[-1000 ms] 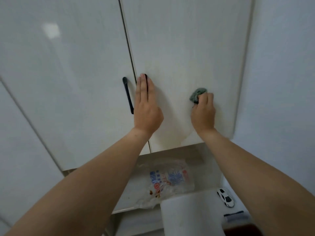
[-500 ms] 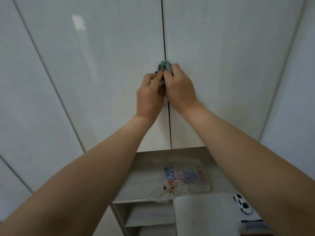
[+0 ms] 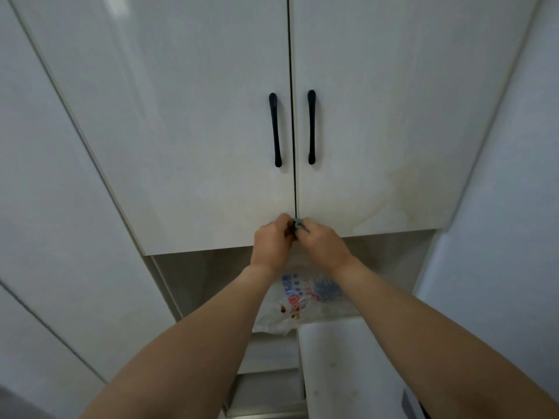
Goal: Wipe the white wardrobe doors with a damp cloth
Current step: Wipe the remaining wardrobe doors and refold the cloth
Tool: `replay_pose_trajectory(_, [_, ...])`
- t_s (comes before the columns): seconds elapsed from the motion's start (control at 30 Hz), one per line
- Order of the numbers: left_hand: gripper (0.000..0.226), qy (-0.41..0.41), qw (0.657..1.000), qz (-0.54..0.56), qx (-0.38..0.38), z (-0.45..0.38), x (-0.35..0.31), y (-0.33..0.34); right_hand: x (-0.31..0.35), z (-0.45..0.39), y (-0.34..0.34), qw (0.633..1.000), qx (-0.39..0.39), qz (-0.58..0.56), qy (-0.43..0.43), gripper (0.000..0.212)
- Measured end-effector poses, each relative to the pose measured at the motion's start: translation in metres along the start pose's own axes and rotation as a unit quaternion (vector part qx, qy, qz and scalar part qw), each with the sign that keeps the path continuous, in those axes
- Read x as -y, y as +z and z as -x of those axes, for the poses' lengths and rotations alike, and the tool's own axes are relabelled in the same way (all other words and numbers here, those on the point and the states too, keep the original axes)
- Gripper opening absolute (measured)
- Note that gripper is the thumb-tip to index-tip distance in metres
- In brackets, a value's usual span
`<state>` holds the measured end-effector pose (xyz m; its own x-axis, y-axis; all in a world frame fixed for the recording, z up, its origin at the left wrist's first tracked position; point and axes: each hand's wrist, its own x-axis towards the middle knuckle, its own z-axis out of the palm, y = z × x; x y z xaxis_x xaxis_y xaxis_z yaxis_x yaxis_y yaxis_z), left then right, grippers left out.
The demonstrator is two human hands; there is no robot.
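The wardrobe doors fill most of what there is to see: two white glossy doors side by side, the left door (image 3: 187, 122) and the right door (image 3: 399, 116), shut against each other with one thin dark seam running straight down between them. Each carries one slim black handle, so two in all, the left handle (image 3: 275, 130) and the right handle (image 3: 311, 127), upright and just beside the seam on either side. The lower part of the right door has a faint yellowish, streaky patch.

Both of the person's hands are up at the bottom of that seam, close to the lower edge of the doors. The left hand (image 3: 270, 241) and the right hand (image 3: 322, 244) meet knuckle to knuckle, fingers curled in and bunched, and between them peeks a small wad of grey-green cloth (image 3: 298, 224). Only a scrap of it shows. The fingers of both hands seem closed around it, pinching it from both sides, with the cloth right at the seam; whether it actually presses on the door surface I cannot tell from here.

Below the doors is an open recess (image 3: 193, 276), and in it lies one crumpled clear plastic bag (image 3: 298, 300) with blue and red print, partly behind the wrists. A white slab-like surface (image 3: 348, 370) stands lower right. Plain white panels flank the doors on both sides.
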<state>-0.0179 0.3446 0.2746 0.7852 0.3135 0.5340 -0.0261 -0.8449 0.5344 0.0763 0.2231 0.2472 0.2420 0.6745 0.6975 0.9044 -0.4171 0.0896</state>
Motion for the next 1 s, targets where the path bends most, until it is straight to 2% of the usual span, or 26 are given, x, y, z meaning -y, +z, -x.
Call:
replay_pose_trajectory(0.1, [0.031,0.069,0.989,0.029,-0.126,-0.022,-0.029,-0.003,-0.006,-0.030,-0.032,0.988,-0.142,-0.021,0.058,0.012])
replay_pose_trajectory(0.17, [0.025,0.086,0.975,0.043,-0.201,-0.045,-0.051,-0.008,-0.014,-0.049,-0.055,0.973,-0.220,-0.026,0.066,0.019])
replay_pose_trajectory(0.2, [0.021,0.087,0.970,0.044,-0.220,-0.053,-0.057,-0.009,-0.020,-0.053,-0.060,0.970,-0.233,-0.023,0.065,0.019])
replay_pose_trajectory(0.27, [0.016,0.092,0.974,0.023,-0.205,-0.052,-0.056,0.000,-0.029,-0.044,-0.051,0.975,-0.215,-0.012,0.064,0.015])
replay_pose_trajectory(0.33, [0.014,0.085,0.984,-0.002,-0.158,-0.033,-0.039,0.022,-0.031,-0.015,-0.025,0.985,-0.155,-0.008,0.073,0.011])
replay_pose_trajectory(0.4, [0.013,0.045,0.996,-0.023,-0.070,-0.009,-0.022,0.044,-0.029,0.021,0.001,0.994,-0.072,-0.022,0.077,0.006])
replay_pose_trajectory(0.47, [0.014,-0.016,0.999,-0.033,0.021,0.000,-0.013,0.056,-0.024,0.042,0.010,0.995,0.007,-0.042,0.089,0.012])
replay_pose_trajectory(0.5, [0.014,-0.031,0.998,-0.031,0.041,0.000,-0.014,0.057,-0.022,0.046,0.009,0.994,0.023,-0.051,0.099,0.013])
replay_pose_trajectory(0.53, [0.015,-0.023,0.999,-0.024,0.034,-0.003,-0.020,0.055,-0.025,0.044,0.003,0.993,0.015,-0.055,0.103,0.012])
replay_pose_trajectory(0.6, [0.015,0.039,0.999,-0.011,-0.035,-0.013,-0.043,0.047,-0.035,0.028,-0.020,0.992,-0.053,-0.046,0.108,0.009])
replay_pose_trajectory(0.7, [0.013,0.099,0.975,0.030,-0.197,-0.050,-0.093,0.030,-0.055,-0.025,-0.075,0.970,-0.155,-0.060,0.179,0.029])
replay_pose_trajectory(0.77, [0.014,0.111,0.955,0.067,-0.266,-0.077,-0.120,0.017,-0.067,-0.060,-0.104,0.957,-0.201,-0.072,0.198,0.035])
replay_pose_trajectory(0.9, [0.010,0.091,0.949,0.109,-0.281,-0.093,-0.128,0.019,-0.075,-0.074,-0.114,0.959,-0.231,-0.032,0.158,0.029])
replay_pose_trajectory(1.0, [0.008,0.079,0.963,0.063,-0.248,-0.066,-0.104,0.048,-0.076,-0.028,-0.078,0.963,-0.250,0.001,0.100,0.021])
